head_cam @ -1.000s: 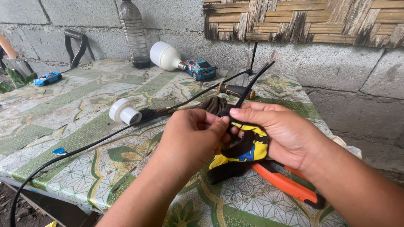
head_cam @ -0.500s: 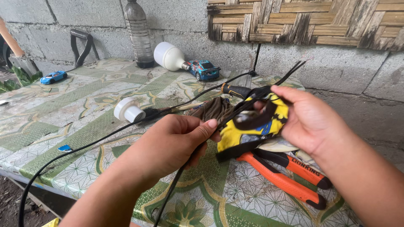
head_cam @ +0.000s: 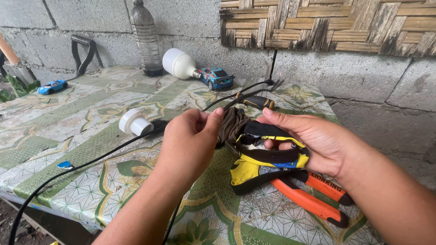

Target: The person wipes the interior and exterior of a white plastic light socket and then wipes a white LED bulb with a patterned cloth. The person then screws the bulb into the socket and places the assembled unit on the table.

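Observation:
My left hand [head_cam: 190, 140] pinches a black cable [head_cam: 81, 165] that runs from the table's near left corner up past my fingers to bare split ends [head_cam: 268, 83] at the back. A white lamp socket [head_cam: 133, 121] sits on that cable just left of my left hand. My right hand [head_cam: 313, 138] holds a yellow and black pouch [head_cam: 259, 165] with a dark brown bundle [head_cam: 231, 124] at its top, just above the patterned tablecloth [head_cam: 91, 149].
Orange-handled pliers [head_cam: 313, 199] lie under my right wrist. A screwdriver with a black and yellow handle [head_cam: 256, 100], a white bulb [head_cam: 179, 64], a blue toy car [head_cam: 216, 77], a plastic bottle [head_cam: 144, 38] and another small blue car [head_cam: 51, 86] stand farther back by the block wall.
My hands have drawn slightly apart and lowered. The right hand has shifted its hold on the pouch, and the cable's ends now lie farther back.

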